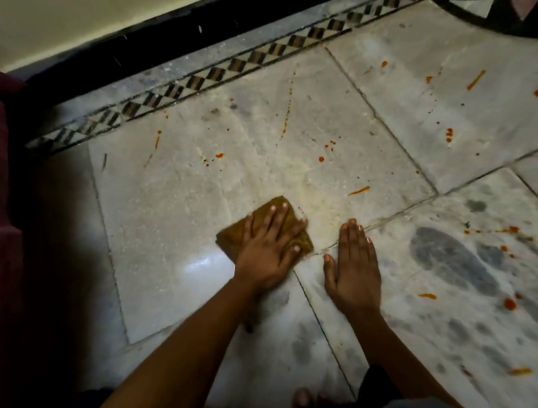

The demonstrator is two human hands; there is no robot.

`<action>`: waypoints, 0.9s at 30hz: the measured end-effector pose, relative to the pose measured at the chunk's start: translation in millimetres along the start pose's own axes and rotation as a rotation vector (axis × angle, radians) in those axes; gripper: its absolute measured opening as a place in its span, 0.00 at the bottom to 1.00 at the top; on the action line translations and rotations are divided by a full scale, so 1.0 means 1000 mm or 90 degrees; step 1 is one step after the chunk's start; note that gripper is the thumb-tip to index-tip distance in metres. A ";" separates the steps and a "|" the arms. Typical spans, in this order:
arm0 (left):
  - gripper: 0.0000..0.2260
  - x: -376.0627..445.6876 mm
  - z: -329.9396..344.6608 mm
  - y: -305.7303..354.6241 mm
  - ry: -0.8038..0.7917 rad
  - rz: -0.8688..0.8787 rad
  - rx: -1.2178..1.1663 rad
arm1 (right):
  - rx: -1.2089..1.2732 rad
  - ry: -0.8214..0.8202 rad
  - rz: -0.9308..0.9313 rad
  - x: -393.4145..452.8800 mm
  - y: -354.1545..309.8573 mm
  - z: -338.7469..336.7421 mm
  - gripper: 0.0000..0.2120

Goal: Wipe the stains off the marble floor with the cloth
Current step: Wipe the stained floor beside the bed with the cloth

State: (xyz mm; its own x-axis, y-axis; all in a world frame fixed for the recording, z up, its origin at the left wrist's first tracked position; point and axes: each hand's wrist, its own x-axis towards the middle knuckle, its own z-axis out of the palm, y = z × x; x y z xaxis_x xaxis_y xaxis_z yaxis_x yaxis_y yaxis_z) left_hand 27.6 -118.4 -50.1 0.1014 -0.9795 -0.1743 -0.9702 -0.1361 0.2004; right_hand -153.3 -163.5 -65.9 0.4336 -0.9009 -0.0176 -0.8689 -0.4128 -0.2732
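Both hands lay flat on the marble floor (pixel 168 230). The left hand (pixel 269 244) pressed down on the cloth (pixel 235 234) with its fingers straight and spread; the right hand (pixel 353 266) rested just beside it, palm down on bare marble, fingers straight and close together. That brown cloth lay folded on the large pale slab, near the corner where the slab joints crossed, its far corner showing past the fingertips. Orange-red stains (pixel 358 190) dotted and streaked the slab beyond the cloth, and others were scattered across the slabs toward the right edge. Along the far edge of the floor ran a checkered inlay border (pixel 205 77), with a black skirting (pixel 129 52) behind it.
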 end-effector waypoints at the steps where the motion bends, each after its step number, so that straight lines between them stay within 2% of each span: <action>1: 0.24 0.015 -0.006 -0.003 -0.001 0.002 -0.005 | 0.001 -0.002 0.003 0.000 0.000 0.000 0.30; 6: 0.22 0.087 -0.033 -0.019 -0.034 -0.071 -0.022 | 0.014 -0.015 0.007 0.000 0.000 -0.001 0.30; 12: 0.25 -0.010 -0.007 -0.028 0.017 0.005 0.004 | 0.035 -0.019 -0.014 0.006 -0.011 -0.001 0.30; 15: 0.25 -0.002 -0.011 -0.052 0.021 -0.072 -0.002 | 0.041 -0.018 -0.069 0.023 -0.033 0.001 0.30; 17: 0.24 0.031 -0.023 -0.064 0.034 -0.132 -0.018 | 0.040 -0.022 -0.107 0.036 -0.049 0.001 0.30; 19: 0.24 0.062 -0.037 -0.080 0.007 -0.164 -0.037 | 0.033 -0.026 -0.148 0.047 -0.065 0.001 0.30; 21: 0.23 0.073 -0.041 -0.081 -0.020 -0.141 -0.022 | 0.029 -0.019 -0.166 0.059 -0.066 0.000 0.30; 25: 0.24 0.008 -0.026 -0.093 0.008 -0.020 0.011 | 0.003 -0.024 -0.189 0.074 -0.071 0.005 0.32; 27: 0.25 -0.011 -0.020 -0.107 0.027 -0.063 -0.009 | 0.000 -0.040 -0.189 0.083 -0.074 0.012 0.33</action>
State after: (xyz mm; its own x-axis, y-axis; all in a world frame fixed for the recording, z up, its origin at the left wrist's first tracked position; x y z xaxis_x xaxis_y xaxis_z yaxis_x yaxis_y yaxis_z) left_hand 134.9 -96.2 -49.9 0.2062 -0.9664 -0.1532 -0.9518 -0.2345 0.1980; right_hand -49.8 -205.7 -58.8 0.6826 -0.7308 0.0044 -0.7018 -0.6572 -0.2749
